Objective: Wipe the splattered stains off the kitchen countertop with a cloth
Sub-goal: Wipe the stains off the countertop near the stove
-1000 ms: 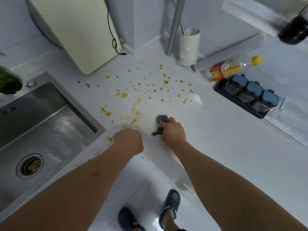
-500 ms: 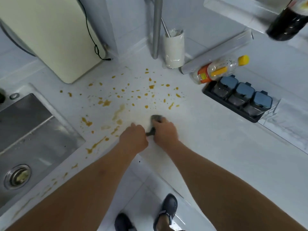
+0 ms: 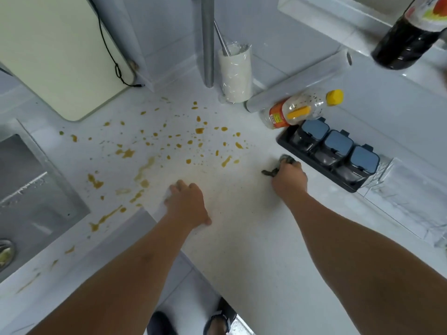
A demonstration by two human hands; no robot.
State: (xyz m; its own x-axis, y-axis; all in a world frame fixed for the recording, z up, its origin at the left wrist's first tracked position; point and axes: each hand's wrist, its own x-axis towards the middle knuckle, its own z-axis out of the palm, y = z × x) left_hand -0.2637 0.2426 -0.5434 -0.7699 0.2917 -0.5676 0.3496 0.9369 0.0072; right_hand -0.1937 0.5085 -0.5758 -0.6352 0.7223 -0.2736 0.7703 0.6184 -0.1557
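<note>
We see a person's right hand [image 3: 289,176] bunch a dark cloth [image 3: 280,165] under curled fingers, the grip closed round the wad and pressing it to the white tabletop [image 3: 254,238], apparently to scrub at the spill's edge. Left of that grip, the left hand [image 3: 187,204] rests on the surface, fingers relaxed and holding nothing, likely as a brace. Beyond and left of both lie the amber stains [image 3: 169,146], mostly unwiped and trailing toward the sink [image 3: 36,189]. Just right of the grip stands a rack of three lidded jars [image 3: 336,151], contents unreadable; a white cup [image 3: 235,73] farther back holds a metal handle.
</note>
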